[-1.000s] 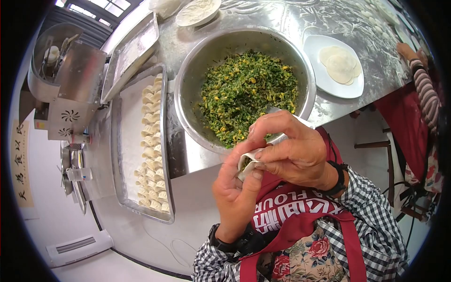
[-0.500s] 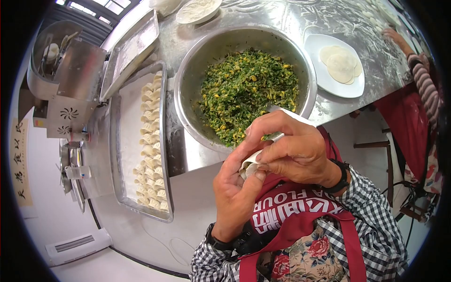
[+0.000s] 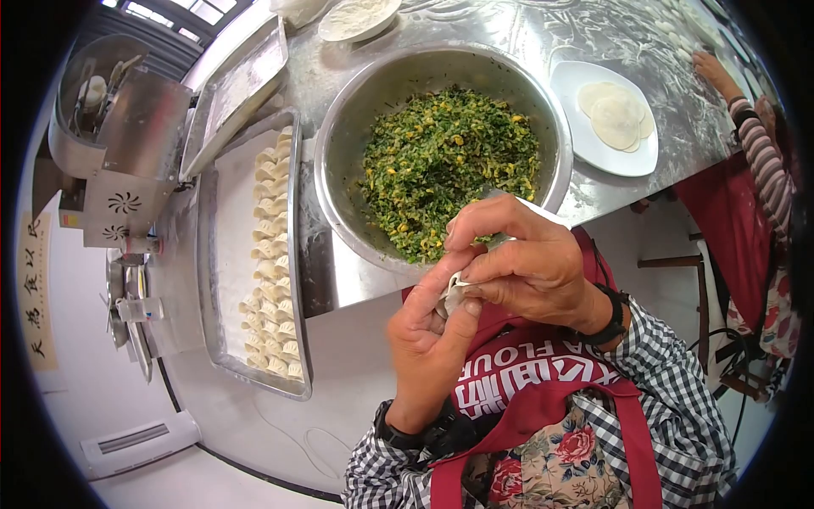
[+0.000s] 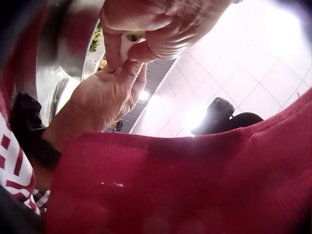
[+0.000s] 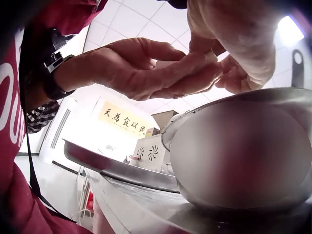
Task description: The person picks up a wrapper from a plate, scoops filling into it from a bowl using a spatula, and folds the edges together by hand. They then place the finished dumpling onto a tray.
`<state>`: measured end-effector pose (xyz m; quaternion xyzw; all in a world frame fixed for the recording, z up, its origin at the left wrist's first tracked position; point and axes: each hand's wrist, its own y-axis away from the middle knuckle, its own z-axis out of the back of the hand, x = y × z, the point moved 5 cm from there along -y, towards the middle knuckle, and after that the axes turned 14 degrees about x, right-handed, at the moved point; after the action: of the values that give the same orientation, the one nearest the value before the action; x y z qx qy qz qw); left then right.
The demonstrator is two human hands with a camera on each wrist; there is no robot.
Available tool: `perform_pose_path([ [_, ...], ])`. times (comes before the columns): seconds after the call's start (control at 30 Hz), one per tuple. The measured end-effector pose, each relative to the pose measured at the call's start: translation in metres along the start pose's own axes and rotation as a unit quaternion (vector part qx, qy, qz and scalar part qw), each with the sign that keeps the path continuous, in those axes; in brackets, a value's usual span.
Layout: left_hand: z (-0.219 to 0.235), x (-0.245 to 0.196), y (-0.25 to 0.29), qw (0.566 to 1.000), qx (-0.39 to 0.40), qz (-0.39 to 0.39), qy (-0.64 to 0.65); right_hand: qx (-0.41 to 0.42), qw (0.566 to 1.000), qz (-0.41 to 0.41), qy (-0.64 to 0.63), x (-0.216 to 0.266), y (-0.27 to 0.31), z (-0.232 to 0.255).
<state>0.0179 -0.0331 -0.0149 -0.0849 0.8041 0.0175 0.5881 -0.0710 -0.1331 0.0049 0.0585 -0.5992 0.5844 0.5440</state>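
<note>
Both hands meet in front of the bowl's near edge around a partly folded dumpling point(image 3: 453, 297). My left hand point(image 3: 428, 343) cups it from below, thumb along its side. With thumb and index finger, my right hand point(image 3: 534, 267) pinches the wrapper's upper edge. Fingers cover most of the dumpling. In the left wrist view, a little green filling shows in the gap of the white dough point(image 4: 126, 46). A steel bowl point(image 3: 326, 187) holds chopped green filling point(image 3: 449, 161) with yellow bits. A utensil handle point(image 3: 543, 214) leans over the bowl's rim, partly behind my right hand.
A tray point(image 3: 222, 254) of pleated dumplings point(image 3: 271, 263) lies left of the bowl, beside another floury tray point(image 3: 237, 89). Right of the bowl, a white plate point(image 3: 615, 165) carries round wrappers point(image 3: 616, 120). Another person's hand point(image 3: 716, 76) reaches onto the floured table point(image 3: 526, 30).
The wrapper's opening has narrowed between my fingers, and less filling shows. Both hands stay nearly in place. The other person's hand at the far right has reached farther onto the table.
</note>
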Motion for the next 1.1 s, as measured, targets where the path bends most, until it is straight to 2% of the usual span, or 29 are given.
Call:
perform_pose_path([
  [0.1, 0.003, 0.001, 0.002, 1.000, 0.007, 0.016, -0.002, 0.032, 0.999, 0.000, 0.015, 0.002, -0.001, -0.002],
  [0.17, 0.004, 0.003, 0.002, 0.999, 0.008, 0.027, 0.015, -0.006, 0.998, -0.063, 0.002, 0.003, -0.001, -0.002],
  [0.3, 0.002, 0.001, 0.000, 0.999, 0.000, 0.039, 0.020, -0.008, 0.998, -0.055, 0.015, 0.000, -0.001, -0.002],
  [0.4, 0.001, 0.001, -0.003, 0.999, -0.009, 0.037, 0.021, 0.028, 0.998, -0.029, -0.047, -0.003, 0.003, -0.005],
  [0.47, 0.001, 0.002, -0.004, 0.999, -0.012, 0.037, 0.021, 0.009, 1.000, -0.006, -0.027, -0.002, 0.003, -0.003],
  [0.53, 0.004, 0.008, -0.005, 0.994, -0.031, 0.044, 0.095, 0.005, 1.000, -0.013, -0.009, -0.001, 0.003, -0.003],
  [0.67, 0.007, 0.012, -0.002, 0.992, -0.034, 0.042, 0.117, -0.009, 0.999, -0.022, 0.041, 0.002, 0.000, -0.004],
  [0.77, 0.002, 0.009, -0.001, 0.996, -0.020, 0.044, 0.078, 0.004, 0.999, -0.017, 0.040, -0.001, 0.002, -0.004],
  [0.83, -0.001, 0.005, 0.000, 0.999, -0.007, 0.037, -0.002, 0.010, 0.999, -0.013, 0.042, -0.002, 0.003, -0.004],
  [1.0, 0.005, 0.012, 0.003, 0.999, 0.008, 0.043, -0.009, 0.017, 0.998, -0.007, 0.051, -0.001, 0.003, -0.005],
  [1.1, 0.005, 0.010, 0.001, 0.999, 0.007, 0.050, 0.004, -0.021, 0.998, -0.041, 0.043, -0.001, 0.002, -0.004],
])
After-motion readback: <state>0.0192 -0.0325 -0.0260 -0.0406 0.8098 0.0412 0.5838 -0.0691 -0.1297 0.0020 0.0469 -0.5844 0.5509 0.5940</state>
